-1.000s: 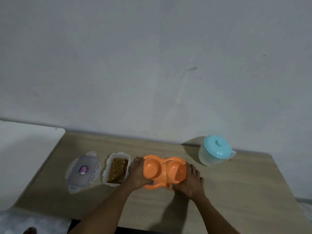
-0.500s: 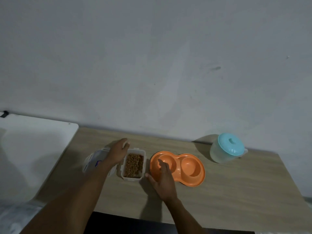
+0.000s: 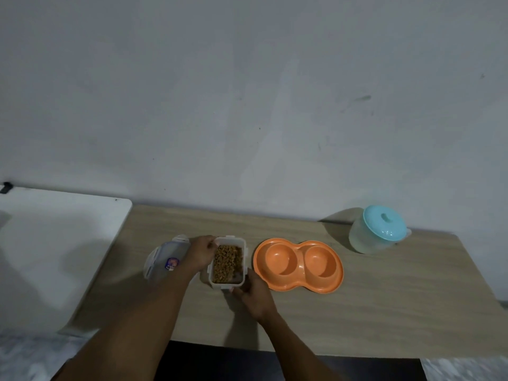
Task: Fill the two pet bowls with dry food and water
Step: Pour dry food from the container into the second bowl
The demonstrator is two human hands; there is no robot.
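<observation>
An orange double pet bowl [image 3: 298, 265] lies on the wooden table [image 3: 384, 298], both hollows showing only orange. Left of it stands a clear plastic food container [image 3: 228, 263], open and holding brown dry food. My left hand [image 3: 200, 253] grips the container's left wall near its far corner. My right hand [image 3: 254, 291] holds its near right corner. A translucent water jug [image 3: 376, 229] with a light blue lid stands at the back right, apart from both hands.
The container's clear lid [image 3: 165, 261] with a small sticker lies flat to the left, partly under my left forearm. A white surface [image 3: 55, 243] adjoins the table on the left. A grey wall runs along the back.
Both hands left the orange bowl and moved left. My left hand closed on the food container's left side, and my right hand came off the bowl's rim onto the container's near corner.
</observation>
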